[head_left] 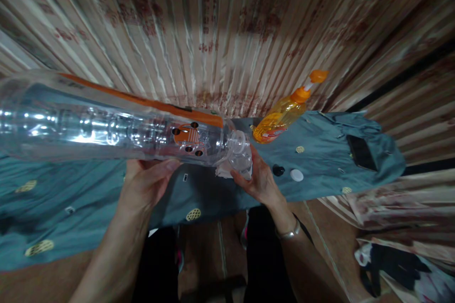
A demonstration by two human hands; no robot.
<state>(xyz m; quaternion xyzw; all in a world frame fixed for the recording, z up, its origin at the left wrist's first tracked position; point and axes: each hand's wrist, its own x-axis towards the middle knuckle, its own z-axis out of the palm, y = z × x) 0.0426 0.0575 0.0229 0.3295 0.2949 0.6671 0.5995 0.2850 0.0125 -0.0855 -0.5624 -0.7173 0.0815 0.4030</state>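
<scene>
A big clear plastic bottle point(106, 128) with an orange-edged label lies sideways across the view, its neck pointing right. My left hand point(151, 182) grips it from below, thumb along its near side and the other fingers hidden behind it. At the neck end, my right hand point(259, 177) is closed round a crumpled white cloth point(223, 169), perhaps tissue. Something clear and rounded point(242, 158) shows between that cloth and the bottle's mouth; I cannot make out whether it is a separate piece. A black cap point(278, 170) and a white cap point(296, 175) lie right of my right hand.
Behind my right hand stands a pump bottle of orange liquid point(280, 118). A dark phone point(361, 152) lies towards the right end of the green patterned tablecloth point(320, 147). Pleated curtain point(227, 33) hangs close behind the table. Dark fabric items point(398, 265) lie at lower right.
</scene>
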